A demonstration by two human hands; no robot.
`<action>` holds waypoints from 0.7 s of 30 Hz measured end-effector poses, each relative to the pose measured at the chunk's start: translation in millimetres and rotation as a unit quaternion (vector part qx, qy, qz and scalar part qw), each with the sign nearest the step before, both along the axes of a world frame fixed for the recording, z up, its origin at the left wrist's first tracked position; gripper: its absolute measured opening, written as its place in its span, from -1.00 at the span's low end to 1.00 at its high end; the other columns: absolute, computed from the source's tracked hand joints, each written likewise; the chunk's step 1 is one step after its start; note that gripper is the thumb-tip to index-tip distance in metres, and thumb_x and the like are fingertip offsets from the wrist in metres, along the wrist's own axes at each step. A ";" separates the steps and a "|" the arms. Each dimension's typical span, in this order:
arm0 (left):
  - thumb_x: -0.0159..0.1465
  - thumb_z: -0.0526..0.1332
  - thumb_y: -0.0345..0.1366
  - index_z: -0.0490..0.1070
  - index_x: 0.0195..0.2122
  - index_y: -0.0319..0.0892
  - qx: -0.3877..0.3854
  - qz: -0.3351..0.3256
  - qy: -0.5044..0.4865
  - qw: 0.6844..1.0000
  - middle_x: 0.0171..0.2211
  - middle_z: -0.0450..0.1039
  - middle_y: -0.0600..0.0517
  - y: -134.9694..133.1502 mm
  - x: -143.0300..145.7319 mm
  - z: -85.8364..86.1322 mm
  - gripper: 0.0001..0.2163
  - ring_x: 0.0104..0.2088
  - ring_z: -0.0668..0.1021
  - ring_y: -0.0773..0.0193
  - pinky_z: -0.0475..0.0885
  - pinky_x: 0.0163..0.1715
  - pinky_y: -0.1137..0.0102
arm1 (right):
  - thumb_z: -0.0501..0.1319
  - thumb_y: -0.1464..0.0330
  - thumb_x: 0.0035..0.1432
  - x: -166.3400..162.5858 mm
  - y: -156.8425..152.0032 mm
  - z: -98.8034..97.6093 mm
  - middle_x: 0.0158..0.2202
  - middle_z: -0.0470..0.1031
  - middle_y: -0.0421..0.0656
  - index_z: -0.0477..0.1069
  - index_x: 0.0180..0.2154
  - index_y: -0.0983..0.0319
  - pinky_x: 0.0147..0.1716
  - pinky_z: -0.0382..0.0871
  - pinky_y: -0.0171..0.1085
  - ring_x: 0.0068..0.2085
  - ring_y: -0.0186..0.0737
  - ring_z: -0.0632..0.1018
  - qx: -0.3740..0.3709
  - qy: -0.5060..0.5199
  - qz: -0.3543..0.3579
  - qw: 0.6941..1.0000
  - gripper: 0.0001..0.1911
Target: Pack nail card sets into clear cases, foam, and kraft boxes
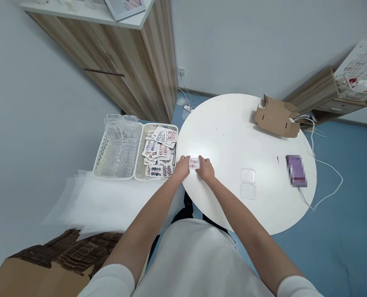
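Between my two hands, over the left edge of the round white table (227, 132), is a small card of press-on nails (194, 163) in pinkish tones. My left hand (182, 167) is closed on the card's left side. On its right side, my right hand (205, 168) grips the same card. Just left of my hands, a white basket (137, 165) holds many similar nail cards (160, 150) in a loose pile. An opened clear plastic case (248, 184) lies on the table to the right of my right hand.
Clear plastic cases (121, 144) fill a second white basket (98, 163). An open cardboard box (276, 116) and a blurred purple device (296, 170) with a white cable (328, 165) are at the table's right. White sheets (93, 202) lie left; cardboard boxes (47, 272) stand below them.
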State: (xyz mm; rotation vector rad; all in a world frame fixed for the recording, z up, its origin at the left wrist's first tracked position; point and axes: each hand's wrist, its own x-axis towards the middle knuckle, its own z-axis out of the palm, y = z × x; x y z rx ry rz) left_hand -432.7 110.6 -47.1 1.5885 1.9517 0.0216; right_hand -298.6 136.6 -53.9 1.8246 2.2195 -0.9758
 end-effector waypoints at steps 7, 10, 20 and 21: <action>-0.04 0.12 -0.60 0.07 0.01 -0.14 0.025 0.059 -0.064 0.996 -0.09 0.11 -0.10 -2.9 -1.0 -3.9 -0.43 -0.16 0.40 0.19 0.29 -0.30 0.41 | 0.20 0.44 -0.12 -4.0 5.0 0.4 -0.13 0.18 -0.10 0.12 -0.03 0.06 -0.38 0.24 -0.29 -0.20 -0.18 0.38 0.003 0.001 -0.004 1.000 -0.43; -0.05 0.11 -0.61 0.08 0.01 -0.13 0.032 0.065 -0.070 0.995 -0.10 0.11 -0.10 -2.5 -1.6 -5.2 -0.43 -0.19 0.41 0.20 0.29 -0.31 0.40 | 0.20 0.48 -0.15 -7.5 8.3 0.6 -0.16 0.18 -0.10 0.14 -0.07 0.08 -0.46 0.23 -0.32 -0.25 -0.20 0.39 0.007 -0.011 -0.002 1.000 -0.45; -0.05 0.12 -0.59 0.06 -0.03 -0.14 0.037 0.044 -0.074 0.996 -0.12 0.17 -0.08 -2.2 -4.9 -7.9 -0.46 -0.18 0.38 0.19 0.27 -0.32 0.40 | 0.20 0.50 -0.19 -8.9 9.5 -0.8 -0.11 0.18 -0.08 0.12 -0.09 0.15 -0.45 0.27 -0.29 -0.28 -0.20 0.41 0.012 0.010 -0.008 1.000 -0.44; -0.05 0.11 -0.60 0.06 -0.02 -0.15 0.050 0.038 -0.080 0.995 -0.12 0.19 -0.08 -3.4 -5.1 -9.4 -0.46 -0.15 0.37 0.18 0.27 -0.29 0.39 | 0.18 0.50 -0.18 -6.8 6.7 -1.9 -0.11 0.19 -0.09 0.10 -0.07 0.15 -0.41 0.29 -0.27 -0.24 -0.19 0.40 0.021 0.030 -0.008 0.999 -0.44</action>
